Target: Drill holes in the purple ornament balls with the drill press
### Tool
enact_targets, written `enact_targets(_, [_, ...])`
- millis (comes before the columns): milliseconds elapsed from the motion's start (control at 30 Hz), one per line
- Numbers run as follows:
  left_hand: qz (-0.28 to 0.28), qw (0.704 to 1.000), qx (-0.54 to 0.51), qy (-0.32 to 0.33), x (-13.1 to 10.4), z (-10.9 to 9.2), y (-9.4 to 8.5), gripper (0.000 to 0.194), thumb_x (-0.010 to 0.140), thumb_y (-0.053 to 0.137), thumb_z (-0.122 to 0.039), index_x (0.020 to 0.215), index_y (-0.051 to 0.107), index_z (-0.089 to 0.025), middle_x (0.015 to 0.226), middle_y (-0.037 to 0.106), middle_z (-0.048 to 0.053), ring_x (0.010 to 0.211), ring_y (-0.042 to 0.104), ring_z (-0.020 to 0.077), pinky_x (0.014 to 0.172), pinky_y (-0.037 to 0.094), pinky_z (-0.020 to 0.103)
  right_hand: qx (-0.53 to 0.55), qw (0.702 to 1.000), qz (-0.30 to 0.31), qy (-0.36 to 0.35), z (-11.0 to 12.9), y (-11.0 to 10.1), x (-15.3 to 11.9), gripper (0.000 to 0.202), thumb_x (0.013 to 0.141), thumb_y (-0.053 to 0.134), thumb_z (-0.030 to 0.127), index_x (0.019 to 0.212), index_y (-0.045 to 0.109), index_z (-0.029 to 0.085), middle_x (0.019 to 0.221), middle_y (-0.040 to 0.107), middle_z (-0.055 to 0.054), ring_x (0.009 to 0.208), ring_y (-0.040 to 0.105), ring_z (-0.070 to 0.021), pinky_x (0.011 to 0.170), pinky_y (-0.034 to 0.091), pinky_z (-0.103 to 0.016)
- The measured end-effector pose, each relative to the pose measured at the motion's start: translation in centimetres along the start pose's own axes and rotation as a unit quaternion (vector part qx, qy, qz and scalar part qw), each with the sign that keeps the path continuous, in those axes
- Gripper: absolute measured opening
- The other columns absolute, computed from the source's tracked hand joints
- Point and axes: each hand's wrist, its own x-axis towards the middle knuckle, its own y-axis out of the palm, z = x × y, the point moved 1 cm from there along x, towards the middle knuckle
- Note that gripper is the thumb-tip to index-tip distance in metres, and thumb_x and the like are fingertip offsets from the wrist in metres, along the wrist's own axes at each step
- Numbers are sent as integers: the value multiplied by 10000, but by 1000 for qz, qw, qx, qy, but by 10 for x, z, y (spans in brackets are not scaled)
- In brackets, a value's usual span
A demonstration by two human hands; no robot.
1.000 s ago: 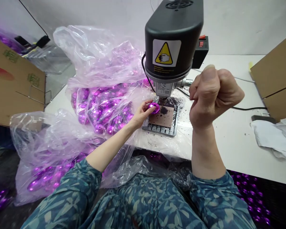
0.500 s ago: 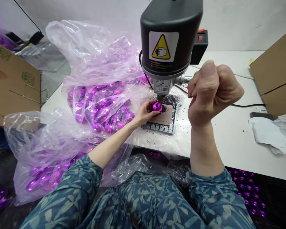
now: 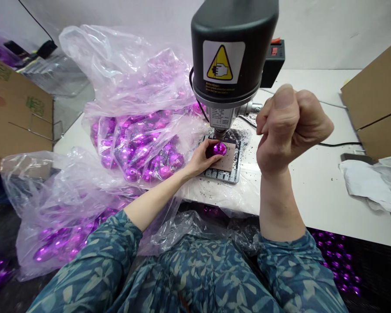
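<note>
A shiny purple faceted ball (image 3: 219,149) sits under the chuck of a small black drill press (image 3: 230,48). My left hand (image 3: 202,158) holds it from the left, thumb and fingers curved round its sides. Beneath it lies a tan board (image 3: 226,164) on the grey slotted base (image 3: 230,177), strewn with dark shavings. My right hand (image 3: 283,126) is raised in a fist at the right of the press, beside its side hub (image 3: 253,108). The fingers wrap round the feed handle, most of which the fist hides.
Clear plastic bags of purple balls (image 3: 143,148) cover the table's left side, with another bag (image 3: 61,234) lower left. Cardboard boxes (image 3: 16,117) flank the table (image 3: 316,191). White paper (image 3: 365,180) lies at the right edge. More purple balls (image 3: 337,265) lie below right.
My left hand has shifted slightly right with the purple ball, bringing it further under the chuck. My right hand stays nearly where it was.
</note>
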Motion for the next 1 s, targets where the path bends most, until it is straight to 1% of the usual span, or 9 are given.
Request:
enact_targets(100, [-20, 999, -33, -20, -1, 5, 3, 562, 864, 869, -447, 1289, 592, -204, 1253, 730, 124, 1162, 713, 279, 1050, 568, 446, -5, 1000, -4, -4, -3, 0, -1, 640, 1003, 649, 527, 615, 228, 241, 499, 213, 66, 415, 272, -69, 445, 229, -319])
enact_targets(233, [-28, 998, -47, -27, -3, 9, 8, 587, 829, 899, -445, 1274, 599, -208, 1243, 726, 120, 1165, 713, 283, 1058, 566, 464, -64, 997, -10, 40, -4, 0, 1, 648, 1005, 580, 626, 594, 253, 247, 488, 248, 53, 441, 240, -88, 466, 215, -339])
enact_targets(300, [-26, 998, -55, -22, -3, 9, 10, 585, 823, 902, -430, 1280, 608, -212, 1277, 716, 123, 1204, 704, 293, 1081, 561, 467, -82, 996, -15, 45, -3, 3, 6, 673, 966, 581, 692, 577, 265, 243, 496, 247, 49, 463, 223, -86, 491, 206, -341])
enact_targets(367, [-28, 997, -66, -20, -4, 7, 11, 589, 820, 904, -422, 1283, 610, -207, 1306, 706, 131, 1232, 696, 298, 1099, 557, 467, -68, 997, -17, 33, -1, 6, 12, 676, 919, 607, 710, 564, 279, 238, 510, 236, 52, 474, 209, -78, 517, 201, -341])
enact_targets(500, [-29, 995, -90, -21, -5, 9, 13, 599, 816, 905, -410, 1287, 599, -200, 1308, 703, 137, 1233, 701, 296, 1115, 563, 476, -28, 999, -20, 23, 1, 11, 22, 629, 902, 633, 656, 575, 299, 234, 535, 208, 58, 483, 200, -76, 539, 211, -340])
enact_targets(600, [-35, 994, -99, -13, -6, 11, 15, 611, 804, 914, -394, 1292, 595, -207, 1305, 707, 129, 1231, 708, 294, 1134, 564, 495, -33, 999, -23, 21, 1, 11, 21, 629, 919, 639, 635, 590, 283, 235, 512, 241, 62, 453, 227, -72, 531, 209, -339])
enact_targets(733, [-42, 995, -93, -12, -6, 11, 15, 598, 810, 918, -384, 1286, 599, -210, 1313, 708, 130, 1257, 702, 303, 1151, 559, 504, -55, 998, -29, 11, 0, 6, 11, 660, 939, 641, 647, 595, 257, 235, 484, 278, 66, 431, 233, -65, 500, 198, -339])
enact_targets(900, [-38, 994, -98, 7, -9, 11, 14, 586, 839, 906, -405, 1292, 596, -200, 1335, 698, 146, 1278, 692, 304, 1155, 551, 495, -68, 996, -31, -42, -8, -2, -7, 649, 1037, 602, 469, 595, 192, 228, 462, 211, 66, 386, 243, -64, 436, 177, -325])
enact_targets(1000, [-40, 995, -93, 22, -9, 14, 14, 606, 841, 911, -423, 1304, 584, -207, 1324, 703, 137, 1266, 697, 299, 1138, 561, 500, -104, 992, -43, -64, -11, -3, -13, 665, 1038, 566, 514, 595, 152, 240, 455, 174, 66, 361, 224, -71, 396, 188, -324])
